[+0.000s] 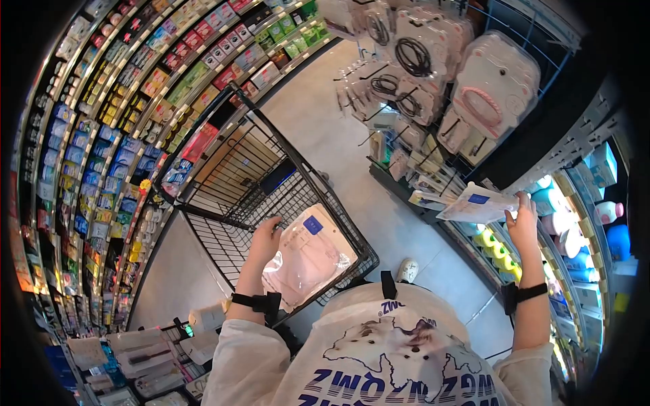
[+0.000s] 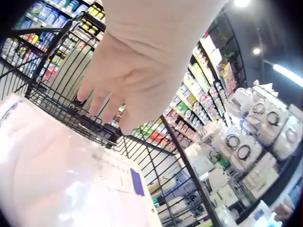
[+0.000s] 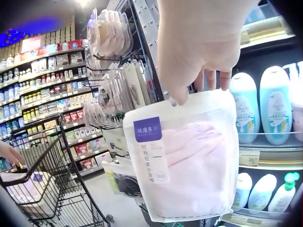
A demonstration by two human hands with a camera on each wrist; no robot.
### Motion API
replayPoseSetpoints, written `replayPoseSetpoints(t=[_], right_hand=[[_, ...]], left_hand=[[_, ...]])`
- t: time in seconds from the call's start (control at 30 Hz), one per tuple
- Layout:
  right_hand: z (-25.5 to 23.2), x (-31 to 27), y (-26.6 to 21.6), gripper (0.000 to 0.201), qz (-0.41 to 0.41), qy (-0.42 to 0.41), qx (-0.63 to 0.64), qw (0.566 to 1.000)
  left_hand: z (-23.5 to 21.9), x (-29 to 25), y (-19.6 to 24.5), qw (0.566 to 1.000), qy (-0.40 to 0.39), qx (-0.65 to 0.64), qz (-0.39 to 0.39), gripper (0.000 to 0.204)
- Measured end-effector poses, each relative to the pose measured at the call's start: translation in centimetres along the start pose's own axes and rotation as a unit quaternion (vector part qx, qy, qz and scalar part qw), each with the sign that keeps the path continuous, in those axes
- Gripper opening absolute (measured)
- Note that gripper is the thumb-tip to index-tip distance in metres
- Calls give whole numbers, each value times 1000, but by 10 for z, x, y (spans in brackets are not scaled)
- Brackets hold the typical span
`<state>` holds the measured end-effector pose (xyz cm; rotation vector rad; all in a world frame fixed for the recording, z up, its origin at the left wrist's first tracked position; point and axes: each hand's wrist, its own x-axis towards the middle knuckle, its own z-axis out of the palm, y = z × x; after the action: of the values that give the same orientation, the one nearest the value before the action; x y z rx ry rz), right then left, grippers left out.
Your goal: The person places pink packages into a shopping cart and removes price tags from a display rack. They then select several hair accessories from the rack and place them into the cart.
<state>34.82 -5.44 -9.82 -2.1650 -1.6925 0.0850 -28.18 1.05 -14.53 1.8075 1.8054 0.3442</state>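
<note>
Bright interior, white tube light (image 2: 288,74) and round spotlight (image 2: 256,51) glaring overhead, strongly lit bottle shelf (image 3: 274,158), white reflections on glossy pink packet (image 2: 52,161), hair-drying cap pouch (image 3: 187,161) softly lit, fisheye curvature, black corners, blurred dark patch (image 3: 40,23) upper left in right wrist view

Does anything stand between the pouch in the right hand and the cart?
No separate object visibly does: the head view shows just floor between the pouch and the cart. The cart's own wire side would probably need clearing, though.
</note>
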Motion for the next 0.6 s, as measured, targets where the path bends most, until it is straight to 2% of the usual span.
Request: replayPoseSetpoints(t=[0.03, 0.07, 0.1, 0.13, 0.17, 0.2, 0.27, 0.33, 0.37, 0.4, 0.43, 0.47, 0.53, 0.57, 0.6], right_hand=[[2, 1, 3, 49, -6, -4, -46, 999], [3, 2, 6, 48, -11, -8, -93, 996], [1, 2, 4, 33, -11, -5, -116, 993], [-1, 0, 2, 33, -5, -3, -121, 993], [-4, -2, 0, 26, -9, -19, -125, 992], [-7, -4, 1, 20, -10, -33, -132, 991], [-5, -10, 9, 15, -34, -20, -135, 990], [-16, -16, 9, 13, -42, -55, -121, 990], [-15, -22, 17, 12, -63, -56, -80, 993], [-16, -27, 23, 11, -86, -56, -38, 994], [-25, -29, 19, 10, -80, -87, -10, 993], [-29, -33, 21, 10, -72, -82, -16, 994], [-32, -41, 26, 11, -101, -115, 32, 988], [-31, -45, 30, 11, -136, -79, 30, 987], [-34, -49, 31, 11, -131, -74, 29, 988]], left_hand=[[-2, 0, 24, 999, 37, -7, 35, 29], [-3, 2, 51, 999, 33, -9, 40, 29], [-1, 3, 79, 996, 39, -50, 62, 27], [5, 3, 104, 991, 43, -92, 85, 25], [16, 4, 127, 986, 35, -88, 140, 21], [26, 1, 161, 984, -34, -141, 99, 19], [48, -1, 214, 951, -72, -118, 275, 20], [73, -4, 270, 917, -95, -156, 356, 23], [80, -7, 299, 905, -121, -170, 370, 32], [95, -6, 323, 899, -128, -176, 380, 32], [108, -5, 345, 881, -108, -180, 425, 37], [120, -5, 366, 860, -87, -183, 467, 43], [145, -4, 398, 859, -71, -155, 482, 46], [156, -3, 411, 862, -51, -124, 488, 49], [163, -3, 422, 859, -54, -123, 494, 49]])
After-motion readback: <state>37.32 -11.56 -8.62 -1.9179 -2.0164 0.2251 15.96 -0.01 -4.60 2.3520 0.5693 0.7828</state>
